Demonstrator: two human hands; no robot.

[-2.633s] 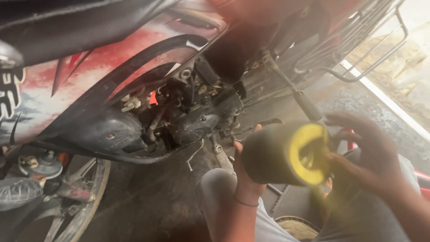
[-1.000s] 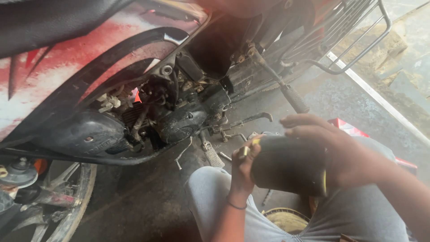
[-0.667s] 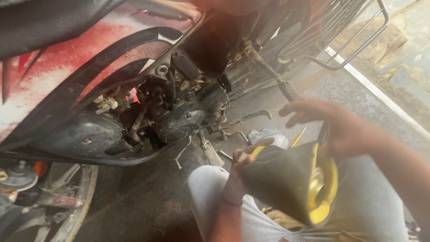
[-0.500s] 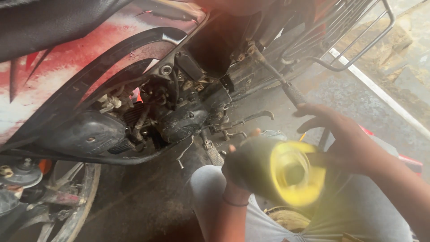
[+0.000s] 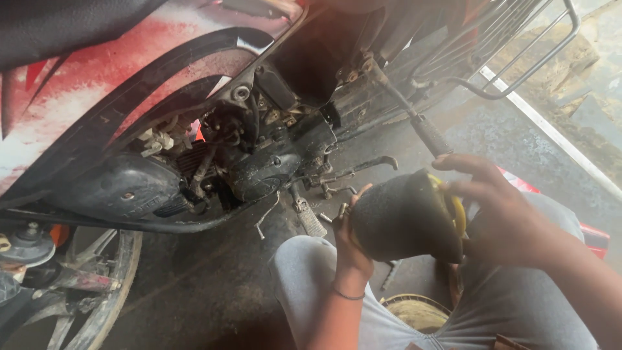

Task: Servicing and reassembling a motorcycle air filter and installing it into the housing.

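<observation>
I see the filter [image 5: 405, 217] between my left hand [image 5: 350, 243] and right hand [image 5: 499, 207], above my knees. Motorcycle engine [image 5: 253, 162] sits ahead-left, wheel [image 5: 91, 291] far left, kick lever [image 5: 414, 123] just beyond the filter.

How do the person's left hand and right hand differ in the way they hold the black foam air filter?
The left hand grips the narrow end of the black foam air filter from below, thumb up; the right hand spreads its fingers over the wide, yellow-rimmed end. The left wrist wears a thin dark band; the right shows none. Both hands are bare and touch the filter.
</observation>
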